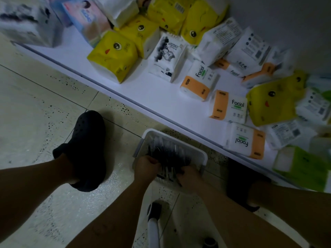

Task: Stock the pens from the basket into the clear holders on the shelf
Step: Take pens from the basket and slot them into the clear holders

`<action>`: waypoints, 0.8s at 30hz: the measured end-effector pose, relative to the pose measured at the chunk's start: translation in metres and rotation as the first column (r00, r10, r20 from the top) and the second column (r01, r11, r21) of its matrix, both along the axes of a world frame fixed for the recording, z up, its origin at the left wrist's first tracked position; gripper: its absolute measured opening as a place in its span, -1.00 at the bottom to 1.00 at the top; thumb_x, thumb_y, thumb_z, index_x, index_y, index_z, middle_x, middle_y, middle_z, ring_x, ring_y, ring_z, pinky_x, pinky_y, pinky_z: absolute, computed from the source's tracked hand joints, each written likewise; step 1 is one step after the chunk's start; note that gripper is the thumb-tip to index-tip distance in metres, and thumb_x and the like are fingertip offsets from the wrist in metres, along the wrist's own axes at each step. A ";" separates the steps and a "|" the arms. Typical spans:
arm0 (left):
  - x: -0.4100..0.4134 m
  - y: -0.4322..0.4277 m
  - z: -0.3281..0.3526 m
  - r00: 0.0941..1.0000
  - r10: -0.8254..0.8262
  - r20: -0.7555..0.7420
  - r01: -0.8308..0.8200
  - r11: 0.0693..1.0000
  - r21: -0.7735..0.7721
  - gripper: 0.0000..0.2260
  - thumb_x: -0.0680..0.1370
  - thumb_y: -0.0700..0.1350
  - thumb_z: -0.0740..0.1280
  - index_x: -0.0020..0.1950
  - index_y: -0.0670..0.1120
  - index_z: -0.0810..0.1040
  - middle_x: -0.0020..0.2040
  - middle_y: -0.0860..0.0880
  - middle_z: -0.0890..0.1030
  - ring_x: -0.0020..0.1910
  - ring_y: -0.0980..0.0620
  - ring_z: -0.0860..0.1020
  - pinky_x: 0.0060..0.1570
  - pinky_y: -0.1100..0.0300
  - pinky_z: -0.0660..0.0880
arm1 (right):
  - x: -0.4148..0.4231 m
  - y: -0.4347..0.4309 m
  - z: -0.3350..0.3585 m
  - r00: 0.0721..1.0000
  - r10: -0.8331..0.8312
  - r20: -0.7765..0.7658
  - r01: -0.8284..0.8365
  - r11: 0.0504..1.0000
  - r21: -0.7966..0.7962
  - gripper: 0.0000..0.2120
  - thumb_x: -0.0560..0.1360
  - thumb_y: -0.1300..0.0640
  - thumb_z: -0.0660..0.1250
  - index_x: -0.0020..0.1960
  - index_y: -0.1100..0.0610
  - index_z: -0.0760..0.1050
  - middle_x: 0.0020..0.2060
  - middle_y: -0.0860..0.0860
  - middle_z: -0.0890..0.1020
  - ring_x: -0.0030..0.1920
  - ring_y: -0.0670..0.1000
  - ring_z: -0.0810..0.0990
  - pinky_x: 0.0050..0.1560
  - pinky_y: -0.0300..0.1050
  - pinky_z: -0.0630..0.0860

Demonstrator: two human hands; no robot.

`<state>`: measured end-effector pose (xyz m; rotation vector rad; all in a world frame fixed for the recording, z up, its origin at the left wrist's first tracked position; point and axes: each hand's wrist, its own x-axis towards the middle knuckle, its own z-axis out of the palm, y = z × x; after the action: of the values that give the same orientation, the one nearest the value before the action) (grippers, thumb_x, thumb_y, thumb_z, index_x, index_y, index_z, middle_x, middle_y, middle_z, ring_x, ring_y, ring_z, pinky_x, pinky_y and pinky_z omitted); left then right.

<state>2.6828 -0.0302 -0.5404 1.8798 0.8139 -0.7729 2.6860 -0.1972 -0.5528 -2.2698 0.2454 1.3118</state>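
Note:
A pale basket [189,148] stands on the tiled floor just in front of the low white shelf. It holds a heap of dark pens [168,154], blurred. My left hand [146,167] reaches into the basket's near left side with fingers curled round a bunch of the pens. My right hand [188,176] is at the near right side, fingers also curled into the same bunch. No clear holders are in view.
The low white shelf [143,90] carries several tissue packs: yellow ones [114,56] and white-and-orange "Facial" ones [228,106]. My black shoe [86,149] stands left of the basket, and another dark shoe [240,185] right. A white stool leg [154,228] stands below the hands.

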 end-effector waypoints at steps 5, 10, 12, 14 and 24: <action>-0.002 -0.002 0.021 0.995 0.091 -0.026 -0.094 0.984 -0.152 -0.84 0.43 -0.36 0.41 -0.05 -0.19 0.54 -0.17 -0.10 0.59 -0.22 -0.02 0.58 -0.19 0.10 0.60 | -0.005 -0.002 0.025 0.934 -0.267 0.236 0.267 0.963 0.033 -0.89 0.52 0.31 0.33 -0.14 0.18 0.60 -0.20 0.06 0.59 -0.14 0.02 0.53 -0.10 -0.16 0.50; -0.008 -0.001 0.050 0.991 -0.017 0.133 0.038 0.987 -0.158 -0.84 0.49 -0.34 0.33 -0.10 -0.07 0.54 -0.21 -0.04 0.61 -0.24 0.01 0.58 -0.21 0.06 0.60 | -0.006 0.003 0.053 0.882 -0.330 0.335 0.324 0.943 0.076 -0.82 0.48 0.29 0.35 -0.02 0.11 0.39 -0.16 0.05 0.56 -0.18 0.01 0.52 -0.30 -0.14 0.47; -0.011 -0.001 0.061 0.996 -0.026 0.089 0.041 0.983 -0.176 -0.85 0.50 -0.34 0.27 0.01 -0.18 0.56 -0.14 -0.16 0.63 -0.23 -0.06 0.59 -0.28 0.10 0.60 | -0.009 0.006 0.064 0.853 -0.385 0.353 0.363 0.923 0.132 -0.71 0.48 0.30 0.35 0.12 0.12 0.34 -0.10 0.02 0.55 -0.14 -0.03 0.52 -0.28 -0.23 0.42; -0.014 -0.004 0.072 0.999 -0.027 0.025 0.032 0.979 -0.201 -0.79 0.53 -0.34 0.22 0.11 -0.23 0.55 -0.09 -0.22 0.60 -0.21 -0.10 0.57 -0.34 0.14 0.57 | -0.015 0.007 0.074 0.820 -0.431 0.377 0.386 0.902 0.193 -0.60 0.47 0.33 0.32 0.25 0.07 0.34 -0.02 0.01 0.57 -0.03 0.00 0.57 -0.17 -0.19 0.50; -0.015 -0.035 0.167 0.886 -0.186 0.424 0.227 0.973 -0.047 -0.68 0.67 -0.02 0.08 0.04 -0.17 0.55 -0.15 -0.18 0.59 -0.18 -0.08 0.55 -0.24 0.20 0.42 | -0.022 -0.004 0.176 0.691 -0.426 0.584 0.333 0.905 0.266 -0.68 0.56 0.07 0.32 -0.33 0.02 0.31 -0.44 -0.06 0.43 -0.39 -0.11 0.43 -0.44 -0.29 0.29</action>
<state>2.6679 -0.0651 -0.3736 1.9685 0.3027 -0.4946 2.6638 -0.2014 -0.3769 -2.2319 0.3459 0.2948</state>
